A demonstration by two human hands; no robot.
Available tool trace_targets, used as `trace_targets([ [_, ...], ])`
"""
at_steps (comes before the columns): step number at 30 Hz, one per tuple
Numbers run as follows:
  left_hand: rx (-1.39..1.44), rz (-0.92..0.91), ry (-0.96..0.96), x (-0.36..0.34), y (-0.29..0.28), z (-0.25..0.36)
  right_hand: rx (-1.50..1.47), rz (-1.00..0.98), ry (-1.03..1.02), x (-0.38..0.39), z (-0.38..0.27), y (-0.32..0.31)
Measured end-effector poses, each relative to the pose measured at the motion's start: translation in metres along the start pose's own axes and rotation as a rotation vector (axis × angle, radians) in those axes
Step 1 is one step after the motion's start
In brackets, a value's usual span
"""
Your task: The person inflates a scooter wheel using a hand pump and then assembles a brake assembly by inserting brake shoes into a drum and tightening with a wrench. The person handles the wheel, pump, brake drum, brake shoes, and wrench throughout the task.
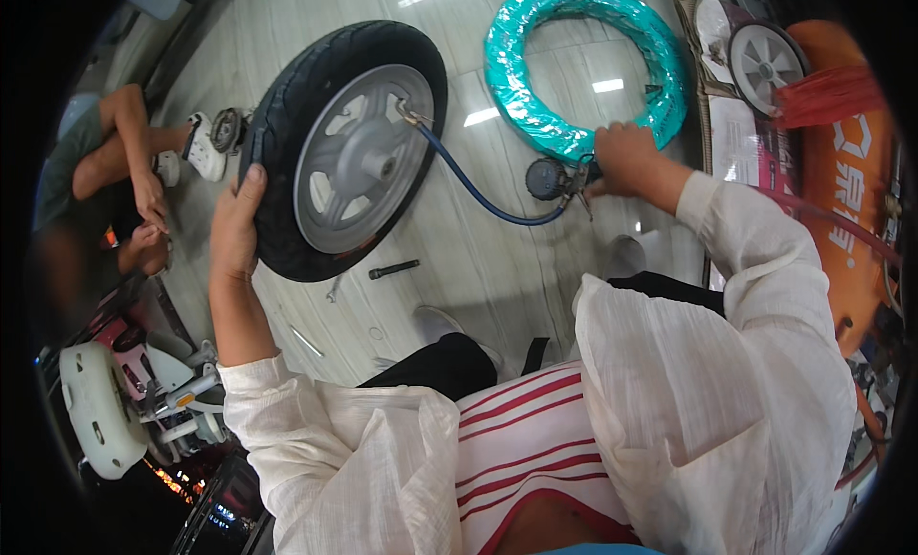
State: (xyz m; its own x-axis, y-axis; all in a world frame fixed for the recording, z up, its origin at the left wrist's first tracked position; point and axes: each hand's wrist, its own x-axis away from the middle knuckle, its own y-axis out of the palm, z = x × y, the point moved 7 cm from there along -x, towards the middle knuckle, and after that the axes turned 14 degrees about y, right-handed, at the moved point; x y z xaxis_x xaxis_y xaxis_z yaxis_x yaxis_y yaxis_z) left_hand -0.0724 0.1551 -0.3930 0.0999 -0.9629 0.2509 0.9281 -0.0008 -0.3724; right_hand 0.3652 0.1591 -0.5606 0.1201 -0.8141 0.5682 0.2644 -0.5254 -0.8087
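A black tyre (281,106) on a silver five-spoke wheel rim (330,196) stands tilted at the upper middle left. My left hand (236,225) is closed on the tyre's lower left side, thumb on the sidewall. My right hand (626,158) grips an inflator (577,179) with a round dark gauge (542,178) at the middle right. A blue hose (478,192) runs from the inflator to a metal chuck (411,115) at the wheel's valve. Just behind my right hand lies a ring wrapped in shiny teal film (524,87).
A co-worker (91,144) crouches at the left beside white-and-pink scooter parts (105,412). An orange wheeled machine (832,268) and cardboard (717,153) line the right side. A dark bar (394,267) and a spanner (306,340) lie on the tiled floor.
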Motion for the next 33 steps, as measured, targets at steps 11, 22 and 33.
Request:
trace_targets([
  [11, 0.043, 0.123, -0.028, -0.002, 0.03, 0.029, -0.238, -0.183, 0.054, 0.041, -0.023, 0.036],
  [22, 0.076, 0.164, -0.052, 0.002, 0.025, 0.018, -0.19, -0.159, 0.048, 0.04, -0.023, 0.046],
  [33, 0.093, 0.207, -0.054, 0.002, 0.016, 0.01, -0.244, -0.132, -0.011, 0.038, -0.024, 0.033],
])
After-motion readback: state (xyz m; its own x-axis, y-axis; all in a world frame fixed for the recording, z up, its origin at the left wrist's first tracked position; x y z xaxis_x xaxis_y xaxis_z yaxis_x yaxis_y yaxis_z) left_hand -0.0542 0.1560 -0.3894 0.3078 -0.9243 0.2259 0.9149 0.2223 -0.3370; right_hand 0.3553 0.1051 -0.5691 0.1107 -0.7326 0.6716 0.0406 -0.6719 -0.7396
